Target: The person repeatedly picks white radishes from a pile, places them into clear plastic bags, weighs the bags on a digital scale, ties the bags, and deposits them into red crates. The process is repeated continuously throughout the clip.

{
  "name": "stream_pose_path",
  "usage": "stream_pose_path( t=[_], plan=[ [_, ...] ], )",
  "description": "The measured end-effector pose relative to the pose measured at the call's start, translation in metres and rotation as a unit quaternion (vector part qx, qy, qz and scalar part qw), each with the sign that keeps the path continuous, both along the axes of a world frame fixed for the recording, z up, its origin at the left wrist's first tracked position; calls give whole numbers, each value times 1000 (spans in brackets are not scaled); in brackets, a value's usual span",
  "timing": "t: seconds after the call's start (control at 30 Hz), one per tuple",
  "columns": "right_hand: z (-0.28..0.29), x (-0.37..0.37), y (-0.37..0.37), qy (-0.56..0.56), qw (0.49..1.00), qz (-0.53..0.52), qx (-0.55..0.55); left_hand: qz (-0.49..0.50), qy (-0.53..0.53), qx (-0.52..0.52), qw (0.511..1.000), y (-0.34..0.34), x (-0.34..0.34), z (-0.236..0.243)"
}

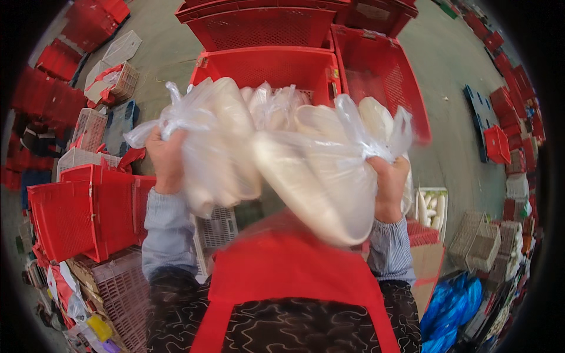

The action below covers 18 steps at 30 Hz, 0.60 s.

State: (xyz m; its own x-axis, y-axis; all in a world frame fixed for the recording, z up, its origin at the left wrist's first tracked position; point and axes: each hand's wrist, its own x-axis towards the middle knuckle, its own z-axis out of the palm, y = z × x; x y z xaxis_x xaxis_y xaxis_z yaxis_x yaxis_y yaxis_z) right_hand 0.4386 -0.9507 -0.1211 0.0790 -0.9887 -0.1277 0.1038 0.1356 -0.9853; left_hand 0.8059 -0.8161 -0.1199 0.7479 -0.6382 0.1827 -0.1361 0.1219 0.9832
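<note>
My left hand (pixel 167 160) is closed round the gathered neck of a clear plastic bag of white radishes (pixel 226 159), slightly blurred. Another knotted clear bag of white radishes (pixel 318 182) hangs from my right hand (pixel 389 182), whose fingers grip it just below the knot. Both bags are held up side by side in front of my red apron (pixel 288 270) and overlap the near side of a red plastic crate (pixel 265 67). Inside that crate lie more bagged pale vegetables (pixel 273 106), partly hidden by the bags.
Right of the crate stands another red crate (pixel 382 65); stacked red crates (pixel 265 26) rise behind. More red crates (pixel 65 212) are at my left. A white box of radishes (pixel 432 209), a cardboard box (pixel 426 265) and blue plastic sheeting (pixel 450 309) are at my right.
</note>
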Motion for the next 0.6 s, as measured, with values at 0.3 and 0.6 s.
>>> stream_pose_path(
  t=[0.3, 0.6],
  plan=[
    [-66, 133, -157, 122, 989, 79, 39, -18, -77, 112, 991, -144, 105, -51],
    [-130, 208, -205, 73, 983, 54, 161, -184, -204, 296, 915, -224, 183, -254]
  ],
)
